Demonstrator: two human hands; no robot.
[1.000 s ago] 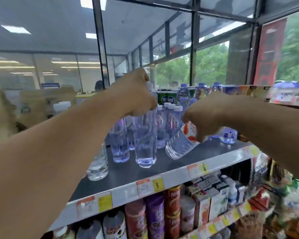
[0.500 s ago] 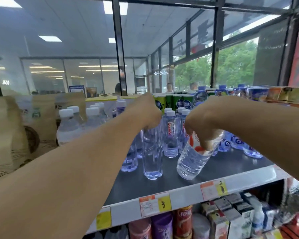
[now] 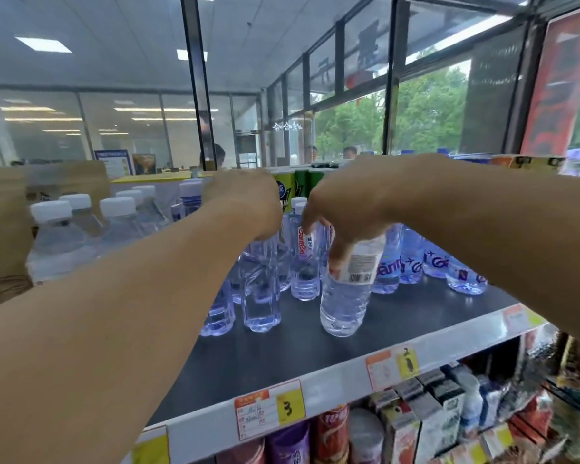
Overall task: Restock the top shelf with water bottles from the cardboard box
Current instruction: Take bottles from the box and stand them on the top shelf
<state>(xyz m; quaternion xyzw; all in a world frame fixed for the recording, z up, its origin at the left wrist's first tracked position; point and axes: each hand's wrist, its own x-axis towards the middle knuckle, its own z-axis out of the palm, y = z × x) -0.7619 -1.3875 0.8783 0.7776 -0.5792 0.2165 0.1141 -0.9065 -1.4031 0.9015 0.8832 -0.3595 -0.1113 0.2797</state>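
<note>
Both my arms reach over the dark top shelf [image 3: 315, 356]. My left hand [image 3: 245, 202] grips the top of a clear water bottle [image 3: 260, 296] that stands upright on the shelf. My right hand [image 3: 352, 209] holds the upper part of a second clear water bottle [image 3: 345, 296] with a barcode label; it stands almost upright, its base on the shelf. Behind them stand several more water bottles [image 3: 412, 259]. The cardboard box is out of view.
White-capped bottles [image 3: 81, 226] stand close at the left, beside brown paper bags [image 3: 4, 209]. Green cans [image 3: 298, 182] line the back of the shelf. Price tags [image 3: 270, 408] run along the shelf's front edge; snack tubes and boxes [image 3: 416, 423] fill the shelf below. Windows lie beyond.
The right-hand bottle has swung from leaning to nearly upright on the shelf. The left-hand bottle has come down onto the shelf. The view has shifted left.
</note>
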